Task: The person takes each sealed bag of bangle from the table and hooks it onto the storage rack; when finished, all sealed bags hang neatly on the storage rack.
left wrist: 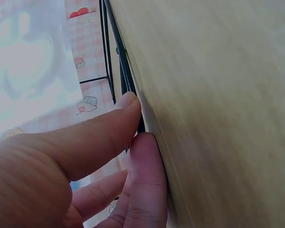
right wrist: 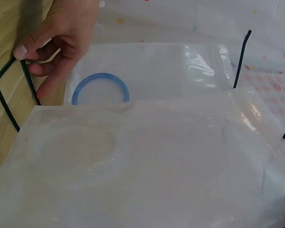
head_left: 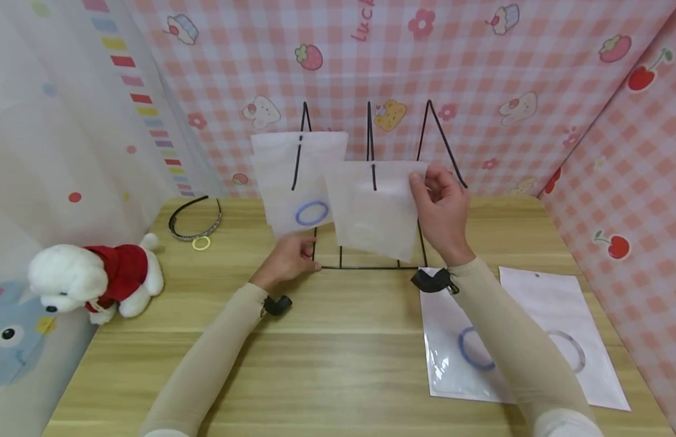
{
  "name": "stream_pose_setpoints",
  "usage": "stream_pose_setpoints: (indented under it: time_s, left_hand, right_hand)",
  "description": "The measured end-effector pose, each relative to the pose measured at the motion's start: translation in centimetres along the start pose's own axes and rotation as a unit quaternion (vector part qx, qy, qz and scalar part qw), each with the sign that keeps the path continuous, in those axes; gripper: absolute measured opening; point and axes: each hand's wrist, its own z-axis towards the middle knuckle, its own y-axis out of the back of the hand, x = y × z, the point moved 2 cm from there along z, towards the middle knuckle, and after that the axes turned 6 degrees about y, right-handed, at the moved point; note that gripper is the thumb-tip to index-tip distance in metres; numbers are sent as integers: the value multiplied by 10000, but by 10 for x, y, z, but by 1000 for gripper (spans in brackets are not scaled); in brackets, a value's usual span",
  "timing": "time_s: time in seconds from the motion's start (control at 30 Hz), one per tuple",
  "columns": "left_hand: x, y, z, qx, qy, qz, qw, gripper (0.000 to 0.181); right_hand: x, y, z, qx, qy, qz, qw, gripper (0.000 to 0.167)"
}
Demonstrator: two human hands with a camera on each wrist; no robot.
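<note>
A black wire display rack (head_left: 365, 267) stands on the table. My left hand (head_left: 289, 260) is at its lower left front corner, and the left wrist view shows the thumb and forefinger pinching the black wire (left wrist: 126, 66). With thumb and fingers my right hand (head_left: 444, 209) pinches the upper right corner of a translucent zip bag (head_left: 373, 212), which hangs on the middle hook. A pale ring shape shows faintly through this bag in the right wrist view. On the left hook hangs another bag (head_left: 280, 164) with a blue ring bangle (head_left: 312, 213) in it.
Two flat bags lie at the right, with a blue bangle (head_left: 469, 358) and a greyish bangle (head_left: 575, 352). At the left are a white toy dog (head_left: 70, 276) in red, a headband (head_left: 193, 235) and a yellow ring (head_left: 201, 243). A checked cloth (head_left: 360, 79) hangs behind the rack.
</note>
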Motion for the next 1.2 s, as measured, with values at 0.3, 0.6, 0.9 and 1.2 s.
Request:
stream_pose_setpoints:
  time_s: [0.3, 0.6, 0.9, 1.2]
  left_hand:
    - [-2, -1, -1, -23, -61, 139, 9999, 73]
    - [-3, 0, -3, 47, 98, 101, 9999, 74]
    - [-2, 1, -3, 68, 91, 85, 9999, 75]
    - [-1, 1, -2, 69, 53, 113, 9999, 75]
  right_hand:
    - [-22, -13, 23, 2, -287, -9, 9996, 22]
    - [-32, -22, 44, 58, -653, -229, 9976, 26]
    - [-39, -25, 50, 81, -606, -511, 9968, 29]
    - [-40, -6, 43, 884, -1085, -833, 9866, 43]
